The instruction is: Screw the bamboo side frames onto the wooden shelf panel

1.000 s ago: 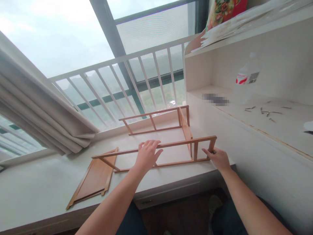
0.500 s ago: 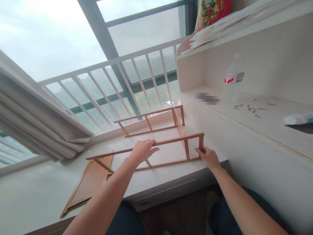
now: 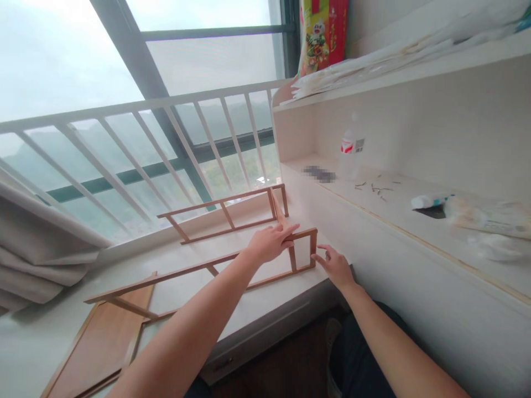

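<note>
A light wooden frame (image 3: 182, 272) of thin rails stands on the white sill (image 3: 265, 298); a second matching frame (image 3: 226, 211) stands behind it, joined by a cross panel at the right. My left hand (image 3: 270, 242) lies over the near frame's top rail close to its right end, fingers stretched out. My right hand (image 3: 335, 266) is at the frame's right end post, fingertips touching it, fingers apart. A flat wooden panel (image 3: 99, 345) lies on the sill at the lower left.
A white shelf unit (image 3: 398, 221) rises on the right; on it stand a clear bottle (image 3: 349, 157), several small screws (image 3: 375, 188), a tube (image 3: 429, 200) and plastic wrap. A white railing (image 3: 136, 149) and window lie behind; a curtain (image 3: 37, 249) hangs at left.
My left hand slid right along the top rail toward the frame's right end. My right hand loosened from the end post. The view turned to the right, showing more of the shelf.
</note>
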`<state>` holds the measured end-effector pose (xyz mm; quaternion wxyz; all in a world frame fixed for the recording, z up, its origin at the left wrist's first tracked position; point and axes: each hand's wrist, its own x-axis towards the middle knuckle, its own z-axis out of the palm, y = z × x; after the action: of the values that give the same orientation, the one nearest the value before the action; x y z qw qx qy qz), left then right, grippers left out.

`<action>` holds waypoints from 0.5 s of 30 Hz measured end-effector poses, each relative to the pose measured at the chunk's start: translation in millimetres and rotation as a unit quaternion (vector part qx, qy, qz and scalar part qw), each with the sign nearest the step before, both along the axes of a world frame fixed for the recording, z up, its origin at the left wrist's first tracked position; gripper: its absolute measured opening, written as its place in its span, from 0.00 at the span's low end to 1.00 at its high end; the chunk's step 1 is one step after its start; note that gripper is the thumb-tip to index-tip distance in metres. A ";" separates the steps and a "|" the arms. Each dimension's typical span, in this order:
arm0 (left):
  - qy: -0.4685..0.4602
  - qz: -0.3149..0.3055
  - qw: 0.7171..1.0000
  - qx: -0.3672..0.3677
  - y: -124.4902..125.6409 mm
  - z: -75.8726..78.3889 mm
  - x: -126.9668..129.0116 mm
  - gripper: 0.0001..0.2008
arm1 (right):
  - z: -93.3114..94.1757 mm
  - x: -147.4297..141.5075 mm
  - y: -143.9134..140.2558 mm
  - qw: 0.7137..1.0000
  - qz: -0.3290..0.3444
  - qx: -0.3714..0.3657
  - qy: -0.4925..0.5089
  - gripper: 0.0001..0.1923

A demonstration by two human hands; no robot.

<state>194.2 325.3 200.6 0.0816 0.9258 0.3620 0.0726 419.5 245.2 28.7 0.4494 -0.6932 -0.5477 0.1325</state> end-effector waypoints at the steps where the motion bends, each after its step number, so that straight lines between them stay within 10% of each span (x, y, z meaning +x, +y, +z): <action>1: 0.000 -0.006 1.000 -0.001 2.6 -1.9 2.8 0.26 | 9.6 5.7 -8.0 1.000 -0.006 0.014 -0.009 0.38; 9: 0.015 -0.009 1.000 0.004 10.2 -3.6 16.4 0.23 | 149.2 43.1 -54.1 0.981 -0.066 0.137 -0.123 0.26; 15: 0.060 -0.044 0.995 0.068 10.3 -5.2 34.4 0.22 | 221.0 90.4 -11.2 0.956 -0.169 0.072 -0.228 0.14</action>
<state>228.6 335.5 195.5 -0.0003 0.9469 0.3193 0.0381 509.9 233.9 249.7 0.3769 -0.7533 -0.5185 -0.1471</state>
